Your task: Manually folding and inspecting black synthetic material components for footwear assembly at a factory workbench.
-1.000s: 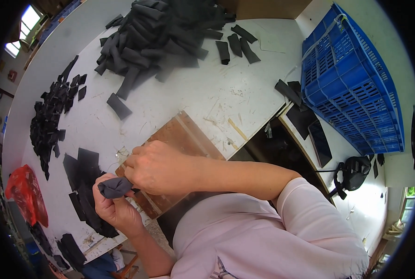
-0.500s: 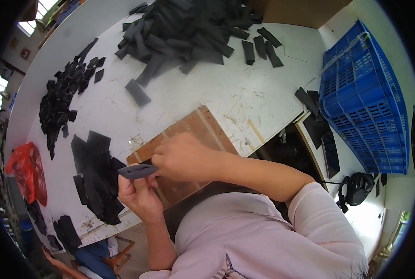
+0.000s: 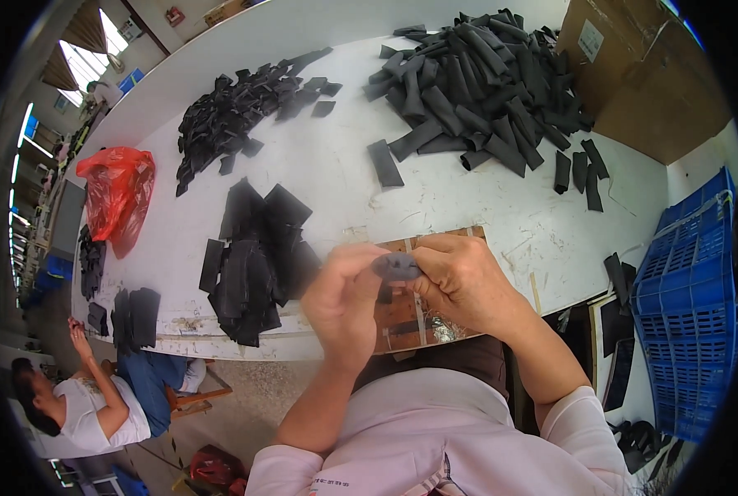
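Both my hands are raised over a brown board [image 3: 398, 337] at the table's near edge. Between them is a small dark grey fabric piece [image 3: 397, 266], folded or rolled, its open end facing up. My left hand [image 3: 342, 299] grips one side with fingers closed. On the other side, my right hand [image 3: 461, 277] pinches the piece between thumb and fingers. Fingers hide part of the fabric. Left of my left hand lies a pile of flat black fabric pieces [image 3: 249, 277].
A large heap of dark fabric tubes [image 3: 476, 91] lies at the back, beside a cardboard box [image 3: 633, 78]. Small black scraps [image 3: 228, 116] and a red plastic bag [image 3: 119, 194] are at left. A blue crate [image 3: 685, 314] stands right. Another person [image 3: 96, 405] sits at lower left.
My view has swung left, so the table's contents appear further right. The fabric piece has turned from lying lengthwise to end-on, and both hands have come together around it.
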Available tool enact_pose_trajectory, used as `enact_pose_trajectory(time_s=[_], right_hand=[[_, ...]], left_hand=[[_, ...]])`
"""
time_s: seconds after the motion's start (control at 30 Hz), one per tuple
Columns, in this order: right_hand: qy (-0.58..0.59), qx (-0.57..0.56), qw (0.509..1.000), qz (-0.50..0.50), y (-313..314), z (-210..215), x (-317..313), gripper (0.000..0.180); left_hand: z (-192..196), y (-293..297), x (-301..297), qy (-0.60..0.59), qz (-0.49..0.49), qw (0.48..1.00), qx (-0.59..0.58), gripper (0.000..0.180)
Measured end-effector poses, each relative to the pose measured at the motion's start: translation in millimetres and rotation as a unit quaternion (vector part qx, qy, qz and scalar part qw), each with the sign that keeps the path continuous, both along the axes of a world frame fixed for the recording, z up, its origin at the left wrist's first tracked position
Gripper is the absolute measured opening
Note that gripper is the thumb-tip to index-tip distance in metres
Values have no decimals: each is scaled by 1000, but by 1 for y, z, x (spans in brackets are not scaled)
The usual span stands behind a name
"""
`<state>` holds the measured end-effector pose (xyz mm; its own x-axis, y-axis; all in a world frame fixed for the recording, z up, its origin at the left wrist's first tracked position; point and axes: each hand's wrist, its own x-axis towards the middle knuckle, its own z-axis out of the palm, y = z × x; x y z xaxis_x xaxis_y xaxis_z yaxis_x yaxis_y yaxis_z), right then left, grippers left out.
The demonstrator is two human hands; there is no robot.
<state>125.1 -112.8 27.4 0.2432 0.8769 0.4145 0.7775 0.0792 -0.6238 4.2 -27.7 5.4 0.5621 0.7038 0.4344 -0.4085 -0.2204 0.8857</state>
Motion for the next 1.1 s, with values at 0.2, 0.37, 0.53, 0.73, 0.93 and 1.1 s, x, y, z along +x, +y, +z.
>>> enact_pose_trajectory(time_s=[0.2,0.37,0.53,0.73,0.93,1.1], right_hand=[[-74,11,997,-5,5,-19,-3,24],[-63,21,996,-51,1,-34,-7,23],[-3,38,999,-23,-1,-26,-6,19],[-52,37,998,-9,5,-12,-7,21],[-3,-3,1000,-13,2,-43,-8,13],[12,59,998,16,-2,-36,-2,14]], left_hand=[[-28,10,-5,21,-24,996,-89,13],[-17,-5,2,-6,-32,996,-88,17],[2,0,4,-5,-54,998,-24,20],[-9,11,-3,-41,-95,986,-129,23],[-21,-1,-1,1,-76,990,-121,21],[2,11,10,14,-164,977,-136,14]])
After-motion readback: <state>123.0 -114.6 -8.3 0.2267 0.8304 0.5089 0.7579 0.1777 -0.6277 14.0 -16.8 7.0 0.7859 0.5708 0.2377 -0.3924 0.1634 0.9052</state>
